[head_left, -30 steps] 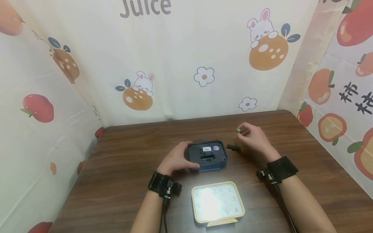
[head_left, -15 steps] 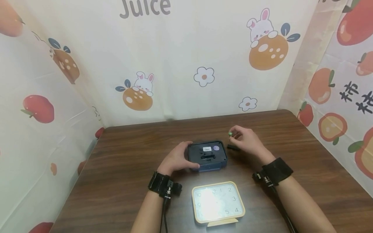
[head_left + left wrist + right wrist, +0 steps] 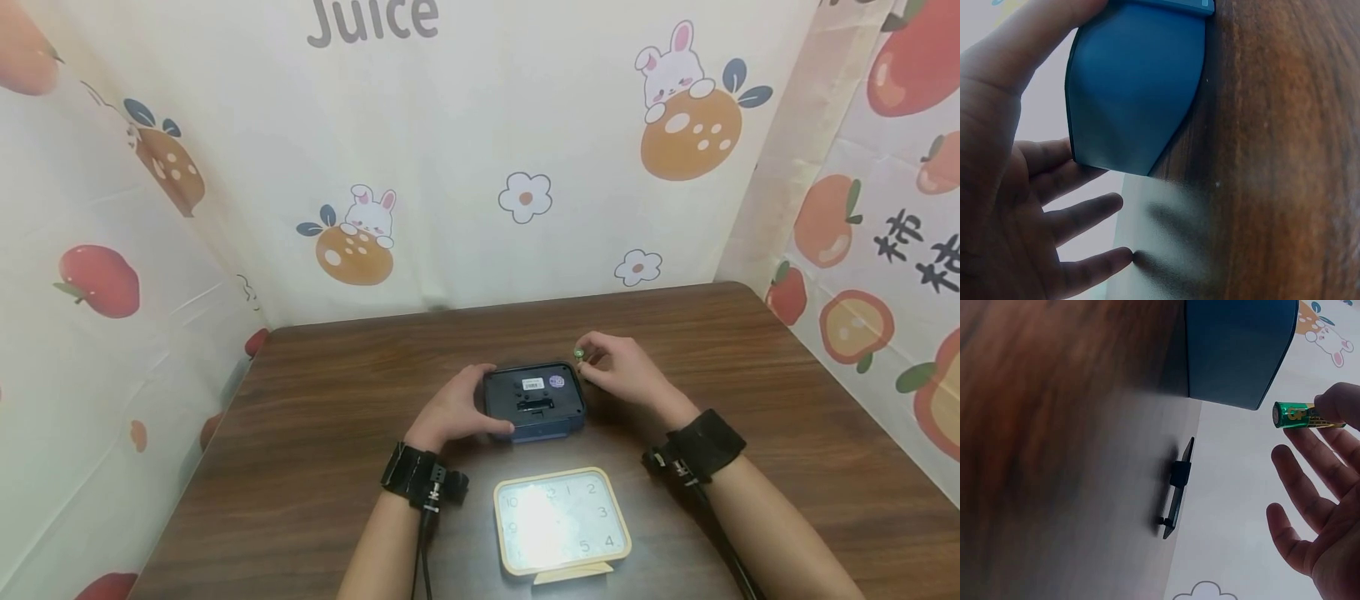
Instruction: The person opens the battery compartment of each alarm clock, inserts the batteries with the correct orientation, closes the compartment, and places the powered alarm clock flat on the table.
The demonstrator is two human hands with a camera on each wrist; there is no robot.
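Note:
A dark blue clock (image 3: 534, 402) lies face down, with the battery slot in its black back uncovered. My left hand (image 3: 455, 406) holds it by its left end, thumb at the near edge and fingers at the far edge; in the left wrist view the thumb touches the blue casing (image 3: 1138, 81). Just right of the clock, my right hand (image 3: 619, 367) pinches a green battery (image 3: 1294, 415) between thumb and fingers, a little above the table. A black battery cover (image 3: 1179, 487) rests on the table under this hand, visible in the right wrist view and hidden in the head view.
Nearer to me stands a yellow-framed clock (image 3: 561, 523), face up, with glare on its glass. The brown wooden table (image 3: 330, 400) meets a printed curtain (image 3: 450, 150) at its back and sides. Cables run from both wrist straps.
My right hand has moved left and slightly nearer, bringing the battery close to the blue clock's right edge and covering the black cover in the head view. My left hand stays put.

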